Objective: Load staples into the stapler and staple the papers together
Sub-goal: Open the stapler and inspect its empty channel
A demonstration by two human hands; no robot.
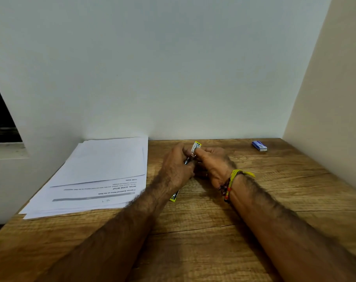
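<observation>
Both hands on yellow stapler (195,148) | left hand (176,169) grips body, right hand (212,165) pinches top | risk: staple strip jams if skewed | papers (99,171) untouched

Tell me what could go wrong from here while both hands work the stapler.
Both hands, left hand and right hand, crowd the yellow-trimmed stapler, hiding its loading channel, so staples may seat crooked or spill. The small blue staple box lies far right, an awkward reach. The loose white paper stack is fanned unevenly.
</observation>
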